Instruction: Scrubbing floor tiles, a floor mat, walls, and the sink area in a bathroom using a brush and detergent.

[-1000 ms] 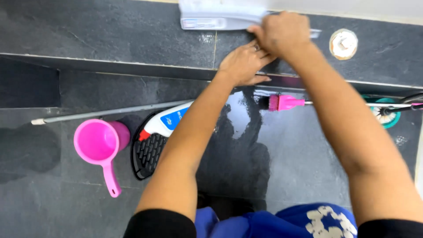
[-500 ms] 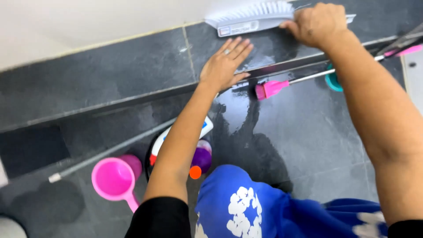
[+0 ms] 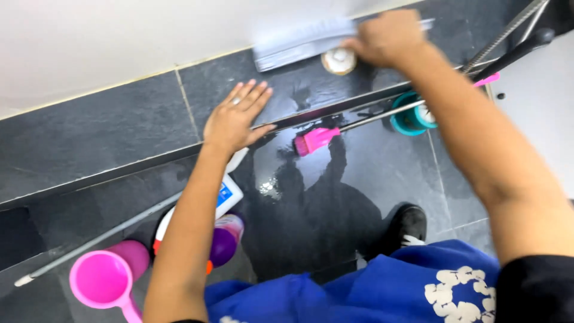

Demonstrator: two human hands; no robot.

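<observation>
Head cam looks straight down at a dark grey slate-tile floor [image 3: 371, 179], wet and shiny in the middle, w/ a raised dark tile ledge [image 3: 107, 137] along a white wall [image 3: 119, 42]. Containers first: a pink plastic scoop cup with a handle [image 3: 101, 280] sits at bottom left, mouth up, looks empty inside; a white plastic bottle with a blue label [image 3: 226, 194] lies on its side just beside the left forearm, partly hidden by it, contents can't tell; a purple plastic bottle with an orange cap [image 3: 224, 242] lies near it, also half hidden; a teal round tub [image 3: 409, 118] sits at the ledge's foot, w/ something white inside, too blurred to name. Right hand [image 3: 385, 37] is closed round the handle end of a white long-bristled scrub brush [image 3: 299, 42], fingers wrapped tight. Brush is motion-blurred, on the ledge top close to the wall; its long axis runs roughly left-right along the wall, slightly tilted, head pointing left, away from the hand. A round pale drain cover [image 3: 339, 60] shows just below the brush, by the hand. Left hand [image 3: 236, 116] lies flat on the ledge, fingers spread, palm down, gripping nothing. A pink-headed brush on a thin metal stick [image 3: 317, 139] lies along the ledge's foot, head pointing left. A long grey metal rod [image 3: 89, 245] lies diagonal at left. Blue cloth w/ white print [image 3: 418, 281] fills the bottom edge, a black shoe [image 3: 409, 224] just above it.
</observation>
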